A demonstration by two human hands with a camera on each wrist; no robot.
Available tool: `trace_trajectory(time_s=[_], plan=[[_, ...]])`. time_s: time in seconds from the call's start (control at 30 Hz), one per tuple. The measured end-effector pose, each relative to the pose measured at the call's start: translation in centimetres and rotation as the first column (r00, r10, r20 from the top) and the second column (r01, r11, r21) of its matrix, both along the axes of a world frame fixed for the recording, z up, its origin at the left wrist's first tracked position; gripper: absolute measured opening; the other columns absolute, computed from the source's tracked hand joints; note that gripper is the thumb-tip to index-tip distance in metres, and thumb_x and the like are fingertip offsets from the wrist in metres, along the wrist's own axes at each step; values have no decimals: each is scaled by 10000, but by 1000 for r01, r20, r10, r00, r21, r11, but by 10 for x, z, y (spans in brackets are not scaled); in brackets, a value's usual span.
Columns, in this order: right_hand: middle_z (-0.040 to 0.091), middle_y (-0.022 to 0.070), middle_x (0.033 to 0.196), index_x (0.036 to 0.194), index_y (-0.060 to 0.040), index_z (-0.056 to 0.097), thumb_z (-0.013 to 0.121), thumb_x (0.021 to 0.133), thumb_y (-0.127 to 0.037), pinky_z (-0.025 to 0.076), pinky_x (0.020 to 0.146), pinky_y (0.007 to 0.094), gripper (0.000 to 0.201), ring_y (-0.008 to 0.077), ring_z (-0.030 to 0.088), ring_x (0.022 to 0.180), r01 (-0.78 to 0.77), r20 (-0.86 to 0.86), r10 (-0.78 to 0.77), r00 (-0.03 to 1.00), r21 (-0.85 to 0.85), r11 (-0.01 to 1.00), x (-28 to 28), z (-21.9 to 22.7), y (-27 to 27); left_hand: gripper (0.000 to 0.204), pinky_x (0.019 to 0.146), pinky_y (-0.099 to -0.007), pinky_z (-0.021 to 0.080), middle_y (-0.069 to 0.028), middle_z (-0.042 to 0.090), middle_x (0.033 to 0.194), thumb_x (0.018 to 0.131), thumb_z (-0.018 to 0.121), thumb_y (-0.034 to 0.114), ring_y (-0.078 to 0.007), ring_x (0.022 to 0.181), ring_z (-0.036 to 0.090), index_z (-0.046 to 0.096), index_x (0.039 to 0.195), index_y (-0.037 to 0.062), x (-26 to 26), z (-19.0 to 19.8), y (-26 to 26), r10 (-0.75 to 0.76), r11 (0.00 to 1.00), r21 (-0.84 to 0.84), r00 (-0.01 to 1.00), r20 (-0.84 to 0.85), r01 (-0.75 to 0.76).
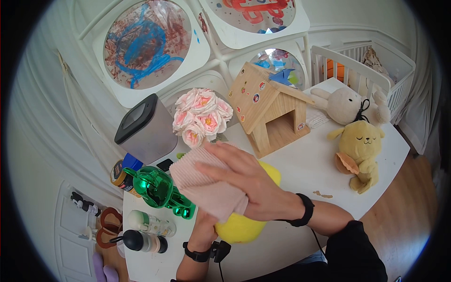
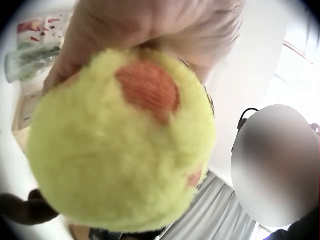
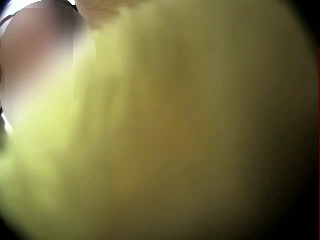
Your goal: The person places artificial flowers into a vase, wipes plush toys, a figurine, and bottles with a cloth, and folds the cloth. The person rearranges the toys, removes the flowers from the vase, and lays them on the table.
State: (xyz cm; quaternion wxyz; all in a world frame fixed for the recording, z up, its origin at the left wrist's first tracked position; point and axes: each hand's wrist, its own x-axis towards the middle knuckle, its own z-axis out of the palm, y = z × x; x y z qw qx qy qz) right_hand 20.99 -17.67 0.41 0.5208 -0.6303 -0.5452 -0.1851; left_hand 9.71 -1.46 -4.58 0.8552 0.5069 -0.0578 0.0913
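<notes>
In the head view, a ribbed pink cloth (image 1: 206,188) lies against a yellow plush toy (image 1: 242,229). My right hand (image 1: 256,185) holds the cloth from above, its fingers reaching across it. Below, my left hand (image 1: 205,230) is mostly hidden by cloth and plush. The left wrist view has the left hand (image 2: 150,25) gripping the fuzzy plush (image 2: 115,150) at its top, beside a reddish-orange patch. Blurred yellow plush (image 3: 165,130) fills most of the right wrist view.
Left of the hands stand a shiny green bear figure (image 1: 157,188), bottles (image 1: 155,223), a jar (image 1: 121,176) and a grey bin (image 1: 148,129). Pink flowers (image 1: 204,113) and a wooden house (image 1: 268,103) are behind. Plush toys (image 1: 361,145) lie at the right of the white table (image 1: 300,188).
</notes>
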Motion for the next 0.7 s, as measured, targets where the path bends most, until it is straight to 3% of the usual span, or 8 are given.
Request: trace_trajectory(time_s=[0.03, 0.17, 0.37, 0.43, 0.57, 0.63, 0.67, 0.7], plan=[[407, 177, 1555, 1440, -166, 543, 720, 731, -126, 216, 1174, 571, 731, 434, 285, 1466, -59, 2, 59, 998, -12, 998, -7, -2, 3, 550, 1072, -425, 475, -136, 519, 1425, 1033, 535, 266, -261, 1304, 541, 347, 1489, 23, 26, 5, -10, 17, 1000, -3, 1000, 4, -17], [406, 137, 1570, 1404, -163, 571, 737, 743, -183, 195, 1174, 609, 682, 402, 274, 1488, -137, 79, 140, 987, -42, 990, -20, 4, 2, 542, 1071, -425, 475, -137, 524, 1420, 1028, 536, 249, -262, 1297, 547, 350, 1484, 23, 13, 0, 13, 82, 996, -25, 997, 11, -82], [442, 90, 1553, 1304, -121, 619, 731, 743, -214, 170, 1197, 628, 580, 328, 310, 1494, -195, 276, 276, 921, -287, 938, -36, -4, 8, 531, 1070, -424, 475, -139, 530, 1412, 1022, 538, 223, -263, 1287, 555, 355, 1478, 23, 0, -7, 40, 181, 982, -66, 983, 16, -179], [451, 90, 1545, 1311, -96, 611, 718, 747, -216, 178, 1205, 614, 586, 310, 352, 1475, -22, 437, 107, 893, -196, 980, -31, -9, 12, 527, 1069, -424, 476, -140, 533, 1409, 1020, 539, 215, -264, 1283, 557, 356, 1476, 23, 0, -9, 42, 206, 976, -71, 979, 16, -204], [469, 110, 1527, 1320, -86, 603, 707, 785, -231, 183, 1209, 592, 564, 312, 367, 1468, 89, 421, -36, 906, -107, 990, -15, 1, 10, 521, 1068, -424, 476, -141, 537, 1404, 1016, 540, 198, -265, 1276, 562, 360, 1472, 23, 1, -12, 50, 251, 965, -84, 968, 18, -249], [490, 137, 1505, 1357, -85, 583, 699, 815, -248, 212, 1201, 566, 577, 319, 389, 1455, 165, 230, -147, 962, -58, 985, -9, 7, 6, 517, 1068, -423, 476, -142, 539, 1401, 1014, 541, 189, -265, 1273, 565, 361, 1470, 23, 4, -17, 51, 263, 961, -95, 965, 17, -260], [490, 137, 1505, 1357, -85, 583, 699, 815, -248, 212, 1201, 566, 577, 319, 389, 1455, 163, 229, -144, 963, -67, 984, -2, 6, 4, 516, 1067, -423, 476, -142, 540, 1400, 1013, 542, 185, -266, 1271, 566, 362, 1468, 23, 4, -21, 51, 272, 958, -102, 962, 15, -269], [508, 156, 1485, 1371, -78, 569, 688, 826, -198, 229, 1194, 554, 570, 353, 411, 1432, 212, 166, -208, 964, -10, 977, 6, 4, 2, 548, 1057, -423, 481, -151, 549, 1385, 971, 598, 186, -270, 1247, 580, 381, 1450, 30, 5, 10, 31, 394, 918, 17, 916, 72, -396]])
